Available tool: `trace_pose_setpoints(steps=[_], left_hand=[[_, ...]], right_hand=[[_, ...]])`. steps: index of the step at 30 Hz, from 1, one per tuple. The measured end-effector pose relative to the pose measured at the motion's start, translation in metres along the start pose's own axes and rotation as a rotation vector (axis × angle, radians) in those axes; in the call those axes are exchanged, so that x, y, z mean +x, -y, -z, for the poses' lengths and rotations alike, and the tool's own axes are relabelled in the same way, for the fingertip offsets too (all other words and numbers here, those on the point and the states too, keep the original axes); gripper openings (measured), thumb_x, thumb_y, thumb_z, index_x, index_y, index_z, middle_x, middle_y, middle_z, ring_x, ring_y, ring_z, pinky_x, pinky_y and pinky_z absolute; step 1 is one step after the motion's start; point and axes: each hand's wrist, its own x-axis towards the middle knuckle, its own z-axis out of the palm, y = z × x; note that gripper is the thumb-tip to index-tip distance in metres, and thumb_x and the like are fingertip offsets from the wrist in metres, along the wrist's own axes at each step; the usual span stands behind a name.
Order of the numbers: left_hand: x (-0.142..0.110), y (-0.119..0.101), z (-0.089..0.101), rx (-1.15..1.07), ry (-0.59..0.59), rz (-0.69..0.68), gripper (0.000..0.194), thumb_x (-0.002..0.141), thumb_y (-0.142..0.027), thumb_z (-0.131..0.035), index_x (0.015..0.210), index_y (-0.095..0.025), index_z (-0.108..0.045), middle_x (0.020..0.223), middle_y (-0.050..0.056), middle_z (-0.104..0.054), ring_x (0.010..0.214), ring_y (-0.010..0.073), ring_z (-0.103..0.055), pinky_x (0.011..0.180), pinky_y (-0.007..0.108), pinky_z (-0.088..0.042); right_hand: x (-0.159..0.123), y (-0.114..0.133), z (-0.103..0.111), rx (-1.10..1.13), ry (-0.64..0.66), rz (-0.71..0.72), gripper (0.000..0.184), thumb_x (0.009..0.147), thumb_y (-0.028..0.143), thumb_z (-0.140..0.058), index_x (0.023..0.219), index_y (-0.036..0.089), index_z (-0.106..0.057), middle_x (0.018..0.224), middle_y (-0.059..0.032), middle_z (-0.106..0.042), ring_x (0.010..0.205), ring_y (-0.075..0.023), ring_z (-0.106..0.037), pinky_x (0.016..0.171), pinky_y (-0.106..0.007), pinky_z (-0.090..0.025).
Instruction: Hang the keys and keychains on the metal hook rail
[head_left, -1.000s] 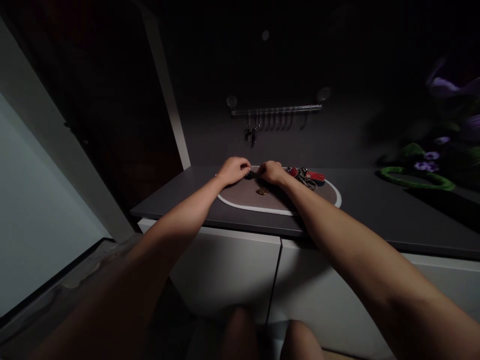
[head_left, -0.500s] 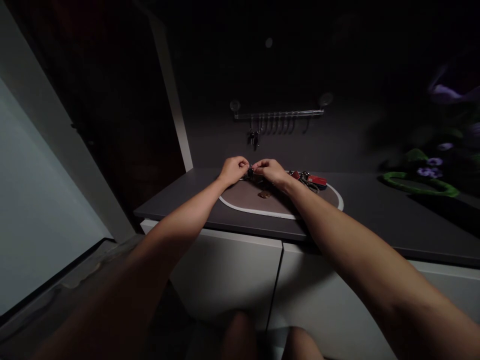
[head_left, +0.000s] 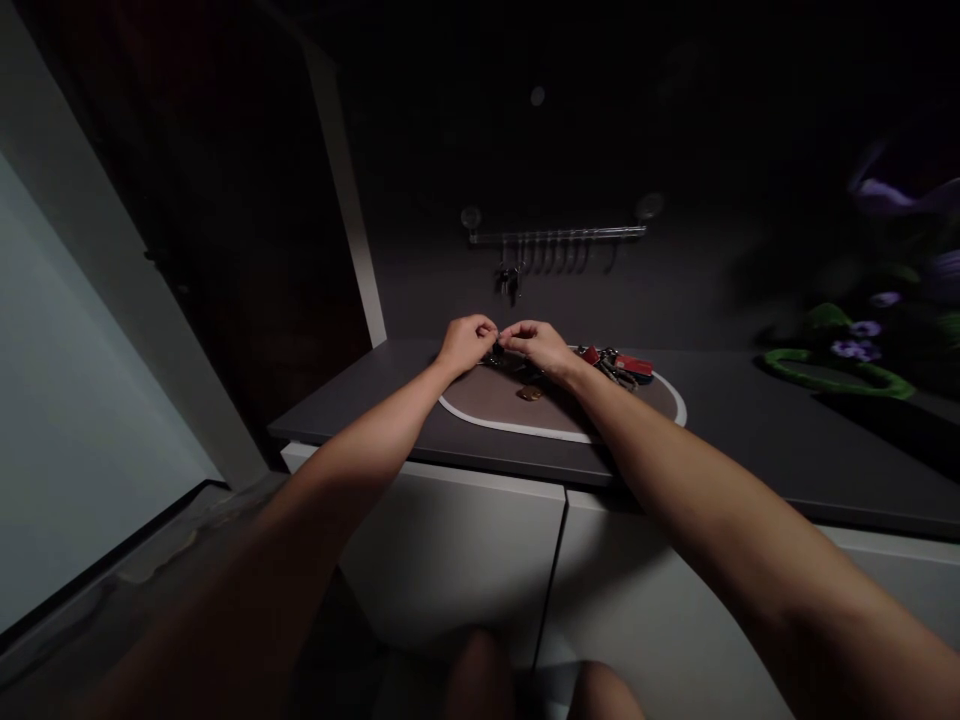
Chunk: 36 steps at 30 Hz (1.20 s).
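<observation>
Over the back left of the oval placemat (head_left: 570,415), my left hand (head_left: 466,340) and my right hand (head_left: 538,345) nearly meet at the fingertips. Both are closed in a pinch on a small dark key-like piece (head_left: 497,346), mostly hidden by the fingers. More dark metal shows just under my left hand. A brown, shiny oval piece (head_left: 530,393) lies on the mat in front of my right hand. Beyond my right wrist rests a pile of keys (head_left: 613,368) with a red fob (head_left: 634,366).
A clear rail with hooks (head_left: 559,236) is fixed to the dark back wall, and keys (head_left: 510,279) hang at its left end. Purple flowers with a green ring-shaped base (head_left: 836,375) stand at the right of the grey counter (head_left: 742,430). White cupboard doors (head_left: 465,550) are below.
My right fingertips have shifted slightly left, closer to my left ones, and the dark piece is now more covered. The view has tipped up a little.
</observation>
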Motion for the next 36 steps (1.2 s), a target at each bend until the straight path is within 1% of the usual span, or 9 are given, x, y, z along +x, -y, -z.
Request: trace_pose_setpoints(steps=[7, 11, 15, 18, 22, 27, 32, 36], left_hand=[[-0.001, -0.003, 0.0, -0.007, 0.018, -0.013, 0.013, 0.072, -0.017, -0.054, 0.076, -0.013, -0.066, 0.074, 0.004, -0.068, 0.067, 0.0107, -0.059, 0.066, 0.021, -0.045], [-0.002, -0.004, -0.001, -0.015, 0.03, -0.022, 0.013, 0.073, -0.017, -0.054, 0.077, -0.014, -0.066, 0.075, 0.003, -0.068, 0.066, 0.0103, -0.058, 0.065, 0.021, -0.045], [-0.002, -0.003, -0.002, -0.008, 0.026, -0.069, 0.015, 0.075, -0.021, -0.052, 0.079, -0.014, -0.065, 0.074, 0.003, -0.067, 0.064, 0.01, -0.057, 0.063, 0.02, -0.043], [-0.002, -0.001, -0.003, 0.056, 0.019, -0.129, 0.021, 0.079, -0.026, -0.049, 0.081, -0.014, -0.065, 0.073, 0.004, -0.067, 0.065, 0.0109, -0.056, 0.063, 0.021, -0.041], [-0.001, 0.004, -0.004, 0.179, 0.007, -0.153, 0.031, 0.084, -0.032, -0.041, 0.079, -0.015, -0.066, 0.071, 0.005, -0.066, 0.065, 0.0127, -0.056, 0.063, 0.023, -0.038], [-0.002, 0.007, -0.006, 0.25, 0.066, -0.157, 0.03, 0.084, -0.032, -0.04, 0.079, -0.017, -0.066, 0.072, 0.005, -0.066, 0.065, 0.0139, -0.056, 0.061, 0.024, -0.035], [-0.005, 0.008, -0.006, 0.28, 0.131, -0.174, 0.031, 0.084, -0.031, -0.039, 0.074, -0.017, -0.065, 0.069, 0.006, -0.065, 0.064, 0.014, -0.056, 0.059, 0.024, -0.033], [-0.005, 0.009, -0.006, 0.293, 0.172, -0.162, 0.032, 0.085, -0.031, -0.038, 0.075, -0.017, -0.065, 0.07, 0.006, -0.065, 0.065, 0.0148, -0.056, 0.06, 0.024, -0.033]], right_hand=[[0.007, -0.012, 0.003, 0.035, -0.012, 0.0, 0.014, 0.067, 0.023, -0.064, 0.073, 0.012, -0.058, 0.062, 0.0016, -0.056, 0.057, -0.0062, -0.047, 0.061, -0.02, -0.041], [0.011, -0.018, 0.004, 0.059, -0.008, 0.011, 0.017, 0.066, 0.027, -0.064, 0.071, 0.013, -0.057, 0.059, 0.0033, -0.053, 0.055, -0.0059, -0.045, 0.058, -0.019, -0.038], [0.013, -0.02, 0.005, 0.138, -0.021, 0.021, 0.021, 0.063, 0.029, -0.066, 0.07, 0.014, -0.054, 0.059, 0.0045, -0.051, 0.055, -0.0054, -0.044, 0.058, -0.019, -0.038], [0.013, -0.021, 0.006, 0.214, -0.043, -0.009, 0.023, 0.062, 0.03, -0.067, 0.07, 0.015, -0.051, 0.059, 0.0048, -0.05, 0.056, -0.0054, -0.046, 0.059, -0.019, -0.04], [0.013, -0.021, 0.009, 0.281, -0.097, -0.042, 0.024, 0.06, 0.029, -0.067, 0.071, 0.016, -0.05, 0.065, 0.0042, -0.051, 0.059, -0.0057, -0.049, 0.063, -0.02, -0.044], [0.013, -0.021, 0.015, 0.253, -0.201, -0.058, 0.021, 0.063, 0.029, -0.064, 0.072, 0.016, -0.05, 0.066, 0.0034, -0.052, 0.061, -0.0071, -0.05, 0.064, -0.023, -0.047], [0.016, -0.016, 0.018, 0.263, -0.303, -0.091, 0.017, 0.063, 0.023, -0.064, 0.068, 0.015, -0.05, 0.059, 0.0043, -0.051, 0.053, -0.006, -0.048, 0.059, -0.022, -0.046], [0.029, -0.002, 0.022, 0.329, -0.363, -0.099, 0.01, 0.066, 0.018, -0.059, 0.067, 0.014, -0.05, 0.051, 0.0056, -0.047, 0.046, -0.0043, -0.043, 0.053, -0.019, -0.043]])
